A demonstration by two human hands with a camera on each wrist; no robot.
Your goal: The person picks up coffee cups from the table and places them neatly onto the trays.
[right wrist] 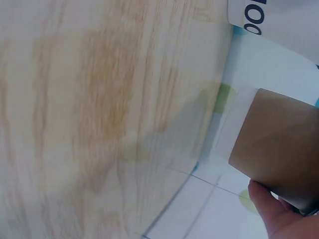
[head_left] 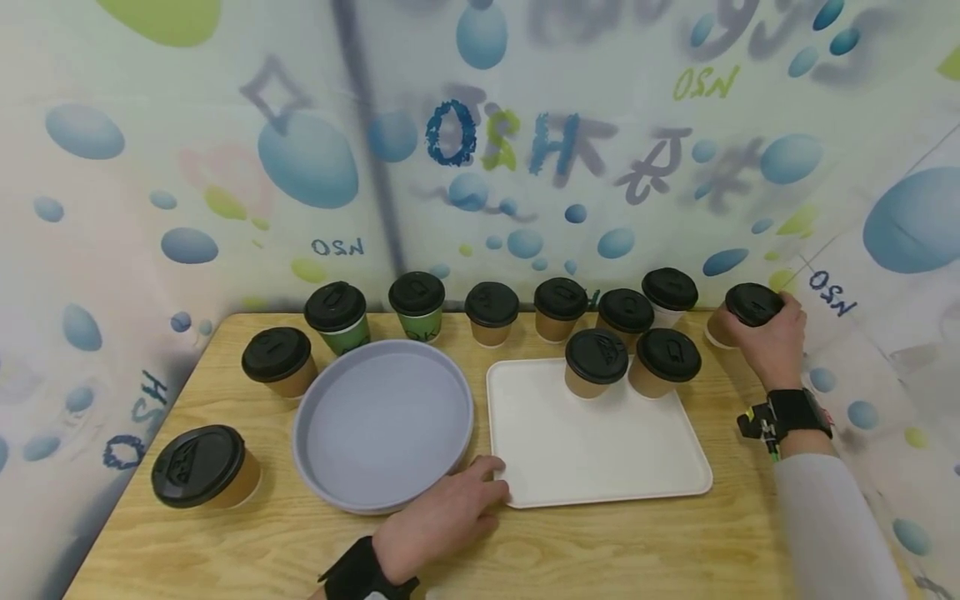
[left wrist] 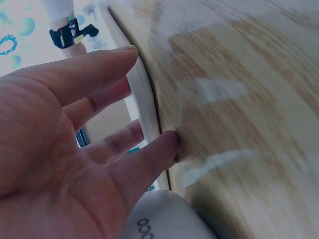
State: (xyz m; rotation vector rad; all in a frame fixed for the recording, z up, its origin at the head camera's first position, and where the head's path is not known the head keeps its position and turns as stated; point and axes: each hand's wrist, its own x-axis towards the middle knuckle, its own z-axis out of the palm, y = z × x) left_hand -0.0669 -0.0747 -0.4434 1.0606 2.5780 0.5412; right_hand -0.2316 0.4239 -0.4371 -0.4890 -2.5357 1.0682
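At the back right of the table, my right hand [head_left: 768, 337] grips a brown paper coffee cup [right wrist: 276, 147] with a black lid [head_left: 752, 305]. The right wrist view shows that cup's side, with a thumb against it. My left hand [head_left: 446, 508] reaches the near left corner of a white rectangular tray [head_left: 592, 450]. In the left wrist view, its loosely bent fingers are at the tray's edge, with no cup in them. Two lidded brown cups, one at left [head_left: 587, 387] and one at right [head_left: 651, 385], stand at the tray's far side.
A round grey-blue tray [head_left: 382, 425] lies left of the white one. Several lidded cups line the back, including a green one [head_left: 422, 325]. Two brown cups, one farther [head_left: 292, 379] and one nearer [head_left: 238, 485], stand at left. A patterned curtain [head_left: 480, 225] borders the wooden table.
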